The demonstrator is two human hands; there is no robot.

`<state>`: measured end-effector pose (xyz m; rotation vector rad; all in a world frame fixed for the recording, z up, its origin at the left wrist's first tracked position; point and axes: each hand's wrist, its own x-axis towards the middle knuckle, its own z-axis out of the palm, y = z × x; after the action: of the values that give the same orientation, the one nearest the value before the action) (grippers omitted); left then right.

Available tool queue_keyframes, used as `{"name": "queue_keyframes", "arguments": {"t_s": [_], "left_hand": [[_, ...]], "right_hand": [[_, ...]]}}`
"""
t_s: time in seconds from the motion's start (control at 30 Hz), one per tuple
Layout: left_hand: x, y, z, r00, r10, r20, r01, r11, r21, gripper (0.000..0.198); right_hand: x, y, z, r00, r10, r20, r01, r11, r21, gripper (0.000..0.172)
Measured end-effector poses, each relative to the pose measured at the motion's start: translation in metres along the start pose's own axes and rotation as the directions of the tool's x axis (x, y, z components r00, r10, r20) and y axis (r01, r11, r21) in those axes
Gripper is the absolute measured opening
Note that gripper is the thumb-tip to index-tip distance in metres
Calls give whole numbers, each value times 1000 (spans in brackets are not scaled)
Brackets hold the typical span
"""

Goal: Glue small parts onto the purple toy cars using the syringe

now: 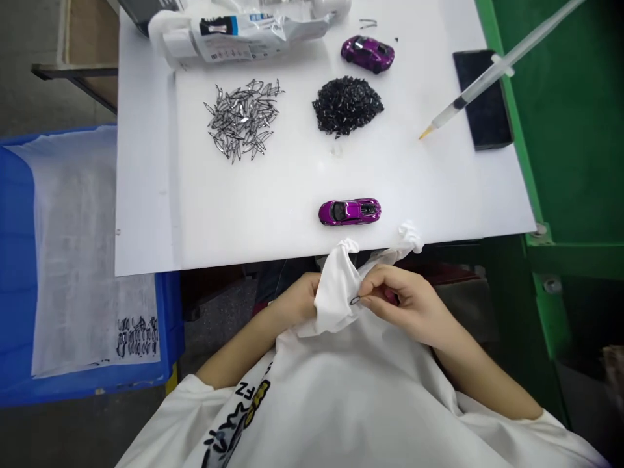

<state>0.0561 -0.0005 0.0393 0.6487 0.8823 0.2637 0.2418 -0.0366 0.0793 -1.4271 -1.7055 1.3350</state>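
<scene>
My left hand [297, 300] grips a bunched white cloth [336, 292] just below the near edge of the white board. My right hand [394, 302] pinches a small dark loop-shaped piece [355, 300] between thumb and finger, right against the cloth. A purple toy car [350, 212] lies on the board just beyond my hands, and a second one [367, 54] sits farther back. Between them is a heap of small black pieces [347, 105]. To its left is a spread of slender, dark-edged clear pieces [242, 118].
A syringe [468, 96] with a yellow tip lies across a black phone [482, 99] at the right of the white board [146, 195]. A plastic bag [248, 32] lies at the far edge. Left, a blue crate [17, 260] holds a white sheet with dark pieces; a green frame [536, 162] runs along the right.
</scene>
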Motion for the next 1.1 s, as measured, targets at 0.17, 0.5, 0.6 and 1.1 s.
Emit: {"name": "queue_keyframes", "arguments": {"t_s": [0.17,0.5,0.6,1.1], "left_hand": [[-2,5,8,985,167,-50,-160,979,124,24],[-5,13,8,972,217,-88,-179,932,315,19],[-6,14,7,961,259,-96,-197,885,421,14],[1,18,13,959,255,-123,-221,946,239,17]], "right_hand": [[3,2,0,962,-264,-72,241,942,-234,9],[10,7,2,877,-480,7,425,769,-477,8],[9,9,2,860,-508,-41,421,754,-504,8],[10,2,-9,836,-541,-89,422,739,-525,20]]}}
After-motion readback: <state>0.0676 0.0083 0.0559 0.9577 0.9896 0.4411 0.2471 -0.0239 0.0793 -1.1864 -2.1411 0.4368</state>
